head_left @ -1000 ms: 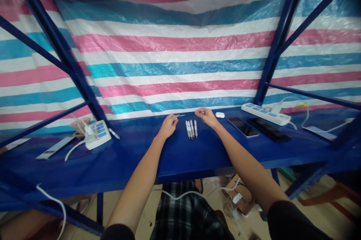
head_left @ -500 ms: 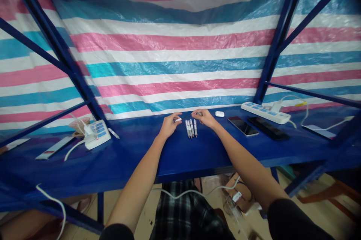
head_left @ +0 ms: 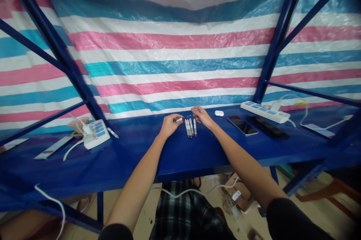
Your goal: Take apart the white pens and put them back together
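My left hand (head_left: 169,125) is closed, pinching a short white pen part (head_left: 179,120) that sticks out past the fingertips. Across from it, my right hand (head_left: 202,116) is closed with thumb and fingers together around a small, slim piece, probably another pen part, mostly covered by the fingers. A faint thin thing (head_left: 188,116) shows between the two hands, too small to make out. Just below, several white-and-grey pens (head_left: 191,128) lie side by side on the blue tabletop (head_left: 186,157), dark tips toward me.
To the right are a white earbud case (head_left: 219,113), a phone (head_left: 242,126), a black device (head_left: 267,127) and a power strip (head_left: 265,112). Leftward lie another power strip (head_left: 97,135) and a white pen (head_left: 113,133). A striped sheet (head_left: 175,56) hangs behind, between blue posts.
My right hand has tilted slightly, its fingers curling further in and its piece turning. The left hand has barely moved. The row of pens lies as before.
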Action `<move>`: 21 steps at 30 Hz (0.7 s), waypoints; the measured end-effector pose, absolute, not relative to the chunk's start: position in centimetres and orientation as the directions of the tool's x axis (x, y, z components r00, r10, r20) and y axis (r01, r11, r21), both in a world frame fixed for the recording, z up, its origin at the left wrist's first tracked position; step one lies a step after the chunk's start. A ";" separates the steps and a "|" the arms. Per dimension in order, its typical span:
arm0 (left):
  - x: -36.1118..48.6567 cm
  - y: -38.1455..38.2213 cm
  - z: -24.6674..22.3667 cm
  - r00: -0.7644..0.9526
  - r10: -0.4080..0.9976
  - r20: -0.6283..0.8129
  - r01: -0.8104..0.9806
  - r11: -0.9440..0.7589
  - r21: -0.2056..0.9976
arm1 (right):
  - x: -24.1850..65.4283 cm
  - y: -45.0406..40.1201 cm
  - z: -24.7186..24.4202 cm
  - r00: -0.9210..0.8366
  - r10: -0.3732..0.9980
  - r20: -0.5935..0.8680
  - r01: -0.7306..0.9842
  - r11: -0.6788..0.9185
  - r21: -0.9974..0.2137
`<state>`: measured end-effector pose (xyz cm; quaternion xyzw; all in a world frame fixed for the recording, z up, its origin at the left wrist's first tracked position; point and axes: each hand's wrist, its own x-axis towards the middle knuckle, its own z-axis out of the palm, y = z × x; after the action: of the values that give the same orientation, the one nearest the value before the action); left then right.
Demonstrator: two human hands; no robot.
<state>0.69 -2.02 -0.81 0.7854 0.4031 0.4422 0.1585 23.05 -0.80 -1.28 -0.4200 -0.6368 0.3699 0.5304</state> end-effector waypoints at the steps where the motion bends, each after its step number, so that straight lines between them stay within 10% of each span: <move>1: 0.6 -2.0 -0.8 0.272 0.784 0.557 0.499 -0.611 0.615 | 23.4 -0.5 -1.3 -0.044 0.944 0.327 0.099 0.330 -0.939; 21: 0.3 -1.7 -1.0 0.290 0.830 0.476 0.518 -0.555 0.651 | 24.9 -0.4 -1.5 -0.124 0.827 0.548 0.407 0.547 -0.732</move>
<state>0.32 -1.75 -0.97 0.7803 0.4319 0.4104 0.1902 24.92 -0.39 -1.53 -0.4282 -0.7203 0.2081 0.5045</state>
